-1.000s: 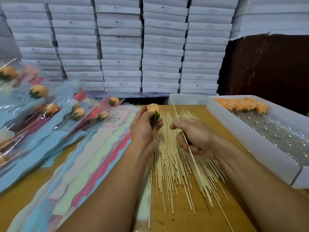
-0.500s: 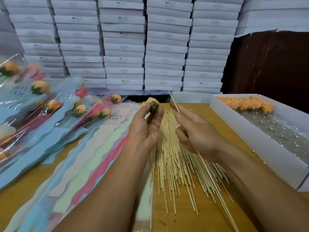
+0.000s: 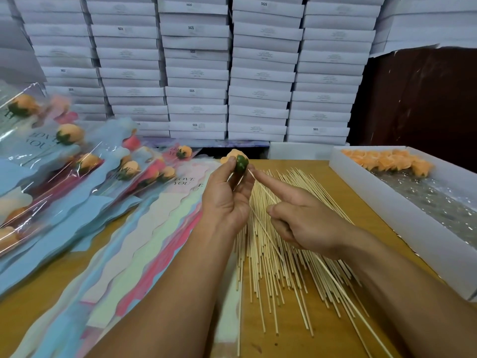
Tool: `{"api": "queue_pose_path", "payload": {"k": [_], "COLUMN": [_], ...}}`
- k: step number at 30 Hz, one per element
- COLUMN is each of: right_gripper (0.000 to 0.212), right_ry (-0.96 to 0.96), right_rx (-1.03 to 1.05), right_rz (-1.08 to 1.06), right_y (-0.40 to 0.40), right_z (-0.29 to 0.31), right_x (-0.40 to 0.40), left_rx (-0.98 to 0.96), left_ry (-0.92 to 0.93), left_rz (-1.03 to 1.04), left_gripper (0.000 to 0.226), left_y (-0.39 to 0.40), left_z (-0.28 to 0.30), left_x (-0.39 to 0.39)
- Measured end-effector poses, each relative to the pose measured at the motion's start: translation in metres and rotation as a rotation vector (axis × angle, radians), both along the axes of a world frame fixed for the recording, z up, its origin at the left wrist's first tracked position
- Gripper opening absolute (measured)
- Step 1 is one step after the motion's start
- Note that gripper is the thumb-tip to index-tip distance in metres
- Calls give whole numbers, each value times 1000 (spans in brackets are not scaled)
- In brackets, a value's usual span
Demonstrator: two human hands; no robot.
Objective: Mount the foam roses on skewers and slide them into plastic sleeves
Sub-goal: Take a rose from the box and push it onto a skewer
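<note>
My left hand [image 3: 227, 197] pinches an orange foam rose [image 3: 236, 161] by its green base, which is turned toward me. My right hand [image 3: 302, 220] holds one skewer [image 3: 333, 281] and its forefinger lies stretched along it. The skewer's tip sits close beside the green base, at its right side. A heap of loose bamboo skewers [image 3: 273, 257] lies on the wooden table [image 3: 330, 337] under both hands. Empty pastel plastic sleeves [image 3: 144, 244] printed "LOVE YOU" lie fanned out to the left of my left forearm.
Finished roses in sleeves [image 3: 64, 156] are piled at the far left. A long white box [image 3: 402, 218] at the right holds orange rose heads [image 3: 387, 161] on bubble wrap. Stacks of white boxes [image 3: 196, 68] wall off the back, with a dark panel [image 3: 418, 99] at the right.
My right hand brought the skewer's tip leftward to the rose's base and stretched its forefinger along the skewer. My left hand tilted the rose so that the green base faces me.
</note>
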State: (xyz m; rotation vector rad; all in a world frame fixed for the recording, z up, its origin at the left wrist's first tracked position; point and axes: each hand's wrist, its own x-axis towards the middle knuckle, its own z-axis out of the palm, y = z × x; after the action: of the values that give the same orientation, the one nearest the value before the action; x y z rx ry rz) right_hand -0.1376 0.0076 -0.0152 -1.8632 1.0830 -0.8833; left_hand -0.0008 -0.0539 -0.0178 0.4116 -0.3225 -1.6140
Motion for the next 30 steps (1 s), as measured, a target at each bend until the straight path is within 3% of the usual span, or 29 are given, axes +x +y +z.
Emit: {"api": "queue_pose_path", "payload": {"k": [30], "right_gripper": [71], "right_ry": [-14], "right_rx": [10], "right_rz": [45], "right_y": [3], "right_z": [3], "right_x": [-3], "left_rx": [-36], "left_ry": [20], "left_rz": [34], "left_gripper": [20], "left_y": [1], "left_z": [0], "left_x": [0]}}
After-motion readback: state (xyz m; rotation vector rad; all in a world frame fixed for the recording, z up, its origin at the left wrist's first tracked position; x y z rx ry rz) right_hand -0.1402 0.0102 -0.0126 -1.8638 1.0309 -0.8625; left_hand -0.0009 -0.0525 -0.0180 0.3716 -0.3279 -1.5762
